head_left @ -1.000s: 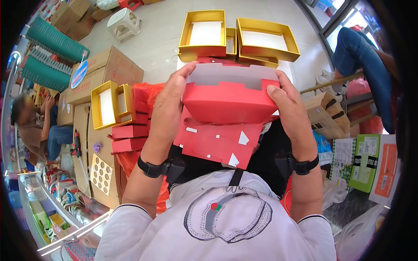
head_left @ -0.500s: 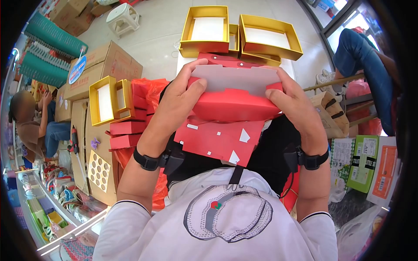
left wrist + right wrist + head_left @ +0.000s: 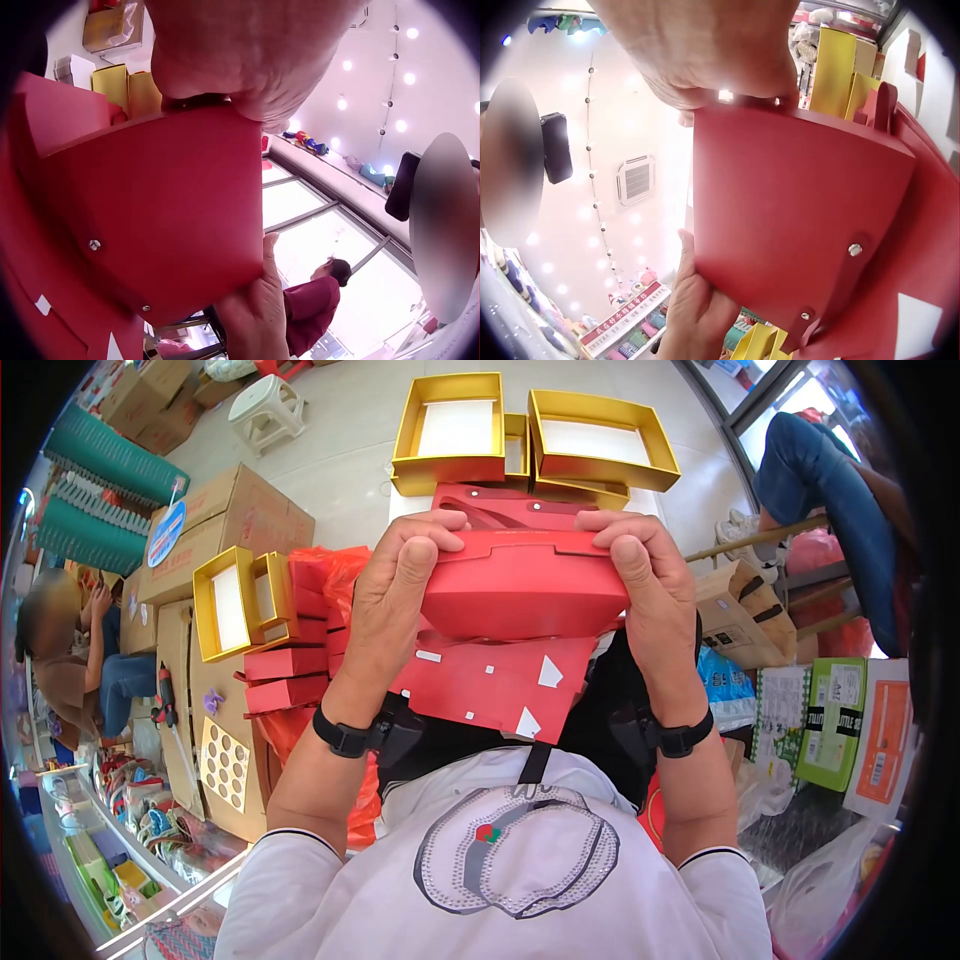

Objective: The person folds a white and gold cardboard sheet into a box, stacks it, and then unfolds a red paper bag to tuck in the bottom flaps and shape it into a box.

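A red box (image 3: 525, 595) is held between both hands above the person's lap, its top flap folded down with a slotted edge along the top. The left hand (image 3: 403, 585) grips its left end, fingertips over the top edge and thumb raised. At the right end, the right hand (image 3: 650, 595) grips in the same way. Each wrist view shows a red end panel (image 3: 172, 217), (image 3: 795, 202) with metal studs. Under the box lies a flat red sheet (image 3: 500, 685) with white patches. Behind it is a red strap piece (image 3: 520, 507) with studs.
Gold trays (image 3: 455, 430) stand beyond the hands, others (image 3: 228, 605) at the left by stacked red boxes (image 3: 290, 680). Large cartons (image 3: 240, 510) and a white stool (image 3: 268, 412) are at the back left. Paper bag (image 3: 745, 615) and packages stand at the right. Other people sit at both sides.
The box's raised pale-lined flap has come down over the opening, so its red outer face shows. The hands' fingers have moved onto the top edge.
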Tool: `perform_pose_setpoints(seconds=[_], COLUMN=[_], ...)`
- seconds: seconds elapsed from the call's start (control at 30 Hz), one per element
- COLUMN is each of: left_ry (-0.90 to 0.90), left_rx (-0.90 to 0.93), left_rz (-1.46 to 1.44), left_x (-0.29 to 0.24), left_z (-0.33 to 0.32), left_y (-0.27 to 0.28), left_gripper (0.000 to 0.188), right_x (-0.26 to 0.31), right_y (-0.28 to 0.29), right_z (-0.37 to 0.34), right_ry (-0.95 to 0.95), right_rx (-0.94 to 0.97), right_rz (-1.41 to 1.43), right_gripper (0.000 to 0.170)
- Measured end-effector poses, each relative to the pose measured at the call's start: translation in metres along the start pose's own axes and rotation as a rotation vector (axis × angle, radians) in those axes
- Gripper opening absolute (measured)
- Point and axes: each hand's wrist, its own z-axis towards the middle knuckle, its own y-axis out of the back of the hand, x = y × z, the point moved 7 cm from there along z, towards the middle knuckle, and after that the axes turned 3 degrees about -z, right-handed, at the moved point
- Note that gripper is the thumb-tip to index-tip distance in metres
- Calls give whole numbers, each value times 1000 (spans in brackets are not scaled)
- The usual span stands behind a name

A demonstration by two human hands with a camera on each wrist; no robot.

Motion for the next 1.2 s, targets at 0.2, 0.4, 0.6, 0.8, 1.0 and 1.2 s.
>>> perform_pose_setpoints(seconds=[0.2, 0.4, 0.6, 0.8, 1.0, 1.2], left_ry=[258, 316, 386, 97, 154, -16], left_rx=[-11, 60, 48, 138, 235, 40], left_rz=[44, 150, 39, 59, 343, 393], left_x=[-2, -4, 4, -2, -8, -52], left_z=[4, 3, -1, 1, -13, -20], left_y=[1, 1, 2, 0, 4, -1], left_gripper=[20, 22, 29, 89, 104, 82], right_x=[9, 8, 9, 1, -2, 10], right_y=[-5, -6, -3, -1, 2, 27], right_z=[3, 4, 4, 3, -1, -4], right_ry=[-191, -207, -238, -267, -248, -39], right_rx=[94, 170, 156, 125, 108, -229], right_rz=[-137, -225, -231, -97, -78, 77], right_gripper=[20, 21, 20, 29, 36, 48])
